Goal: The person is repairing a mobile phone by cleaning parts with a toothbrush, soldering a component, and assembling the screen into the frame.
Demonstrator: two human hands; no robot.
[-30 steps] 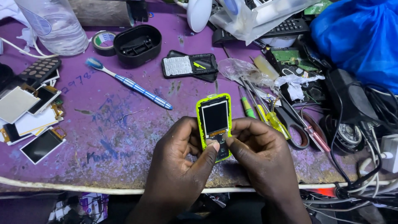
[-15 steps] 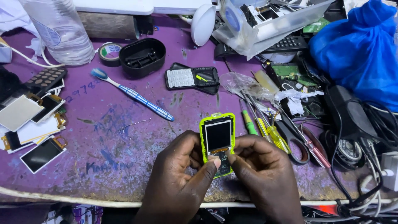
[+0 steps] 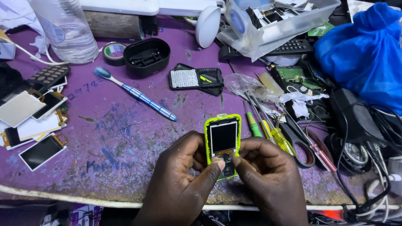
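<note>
Gripping a small phone (image 3: 222,144) with a lime-green frame, both hands work at the near edge of the purple bench (image 3: 125,167): the left hand (image 3: 184,175) is curled closed around the handset's left side, its thumb laid across the lower face just under the dark screen, and the right hand (image 3: 268,175) is closed on the right side, thumb meeting the other at the same spot. The phone lies face up, its keypad area open and showing dark innards, so the step in hand looks like seating or pressing the screen's lower edge or its connector into the frame. By my judgement the next move calls for even thumb pressure along that lower edge, with the frame kept flat so nothing springs out. Just right of the hands lie a green-handled screwdriver (image 3: 252,123), a yellow-handled one (image 3: 281,140) and a pair of scissors (image 3: 303,146). Further out on the left sit loose display panels (image 3: 39,151) in a spread, and a blue-and-white toothbrush (image 3: 136,94) lies slanted mid-bench. Beyond it rest a dark phone housing with a pale keypad sheet (image 3: 196,78), a black oval case (image 3: 146,56) and a roll of tape (image 3: 114,52). At the back stand a clear plastic bottle (image 3: 67,29) and a clear tray of parts (image 3: 284,21), with a blue bag (image 3: 364,54) at far right.
</note>
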